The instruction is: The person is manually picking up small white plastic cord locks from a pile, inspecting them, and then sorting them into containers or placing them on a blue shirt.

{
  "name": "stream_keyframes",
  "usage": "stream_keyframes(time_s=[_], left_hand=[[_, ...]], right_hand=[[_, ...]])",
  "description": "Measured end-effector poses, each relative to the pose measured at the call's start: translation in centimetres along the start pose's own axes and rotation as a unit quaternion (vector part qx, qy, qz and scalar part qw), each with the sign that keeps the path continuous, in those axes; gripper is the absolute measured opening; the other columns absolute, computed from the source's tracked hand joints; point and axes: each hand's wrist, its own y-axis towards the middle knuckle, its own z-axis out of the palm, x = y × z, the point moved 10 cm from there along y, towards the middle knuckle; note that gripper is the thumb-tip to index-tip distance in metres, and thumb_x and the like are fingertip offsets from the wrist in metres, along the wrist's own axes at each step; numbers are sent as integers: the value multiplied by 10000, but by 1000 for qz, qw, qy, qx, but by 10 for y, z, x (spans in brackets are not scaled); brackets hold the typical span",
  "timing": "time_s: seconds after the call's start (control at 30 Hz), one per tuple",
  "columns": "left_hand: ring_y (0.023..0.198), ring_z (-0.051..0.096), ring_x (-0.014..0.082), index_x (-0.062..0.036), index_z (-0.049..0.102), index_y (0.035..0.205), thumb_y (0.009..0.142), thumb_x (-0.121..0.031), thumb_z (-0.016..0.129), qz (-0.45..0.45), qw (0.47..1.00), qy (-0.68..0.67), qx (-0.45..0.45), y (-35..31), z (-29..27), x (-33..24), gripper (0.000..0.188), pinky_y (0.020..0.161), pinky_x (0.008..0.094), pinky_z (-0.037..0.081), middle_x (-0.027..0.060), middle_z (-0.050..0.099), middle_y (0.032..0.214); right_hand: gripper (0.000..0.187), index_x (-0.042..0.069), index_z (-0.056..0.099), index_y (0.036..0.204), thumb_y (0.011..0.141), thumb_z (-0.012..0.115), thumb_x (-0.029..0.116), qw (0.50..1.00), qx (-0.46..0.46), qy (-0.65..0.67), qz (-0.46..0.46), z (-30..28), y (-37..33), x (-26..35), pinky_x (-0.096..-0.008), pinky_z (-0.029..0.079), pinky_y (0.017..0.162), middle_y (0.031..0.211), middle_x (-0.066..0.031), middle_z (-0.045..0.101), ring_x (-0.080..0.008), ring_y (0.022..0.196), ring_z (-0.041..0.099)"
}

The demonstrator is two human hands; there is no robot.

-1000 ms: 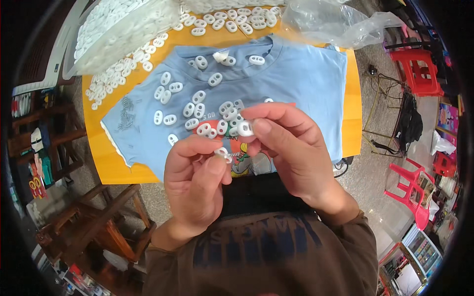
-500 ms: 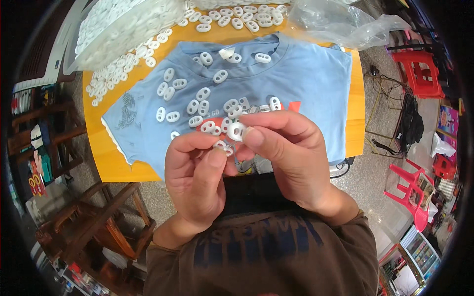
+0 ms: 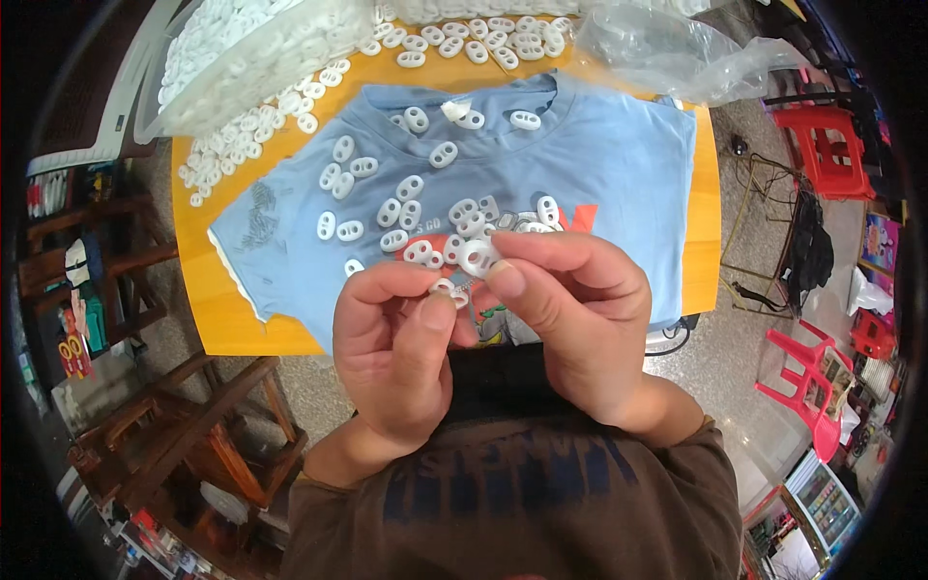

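Over the near edge of a light blue T-shirt, my two hands hold small white plastic parts close together. My left hand is closed, thumb and fingers pinching a small white two-hole piece. A thin metal spring shows beside that piece, in the narrow gap between the hands; which part it is fixed to I cannot make out. Between the thumb and forefinger of my right hand is a white cord lock part with a large hole facing up. Several white two-hole cord locks lie scattered on the shirt.
The shirt is spread on a yellow table. A translucent bin full of white parts stands at the far left, with a heap of smaller pieces beside it. More cord locks and a clear plastic bag lie at the back.
The whole view has shifted slightly, so table and hands sit a little further right. Both hands keep their pinches, and the spring between the parts shows more plainly.
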Motion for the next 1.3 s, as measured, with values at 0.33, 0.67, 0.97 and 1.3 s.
stream_keyframes(time_s=[0.33, 0.67, 0.97, 1.3], left_hand=[[588, 539, 93, -6, 503, 954, 824, -13, 554, 19, 1000, 2, -3, 0, 3, -1, 140, 549, 202, 462, 83, 592, 805], [713, 535, 109, -1, 475, 1017, 836, -4, 509, 11, 1000, 16, 18, -7, 10, -3, 184, 621, 223, 449, 87, 572, 899], [929, 579, 174, 27, 464, 1177, 851, -8, 505, 21, 995, 57, 78, -9, 15, -5, 331, 804, 281, 481, 165, 566, 1106], [744, 574, 102, 15, 457, 1212, 848, 16, 540, 14, 992, 84, 95, -10, 18, -2, 373, 668, 216, 504, 101, 589, 955]], right_hand=[[225, -21, 625, 1006, 782, 642, -23, 987, -3, -127, -99, -2, -3, 14, -219, 500, 630, 867, -79, 649, -107, 725, 610], [280, 0, 638, 936, 667, 697, -53, 880, 36, -343, -326, 17, -17, 43, -278, 468, 581, 842, -99, 660, -204, 674, 627], [206, -14, 623, 969, 765, 630, -45, 967, 9, -205, -154, 0, -10, 23, -262, 479, 658, 896, -112, 645, -187, 766, 617], [202, -10, 612, 976, 778, 615, -47, 971, 15, -192, -139, -3, -10, 18, -249, 455, 613, 853, -91, 633, -169, 704, 593]])
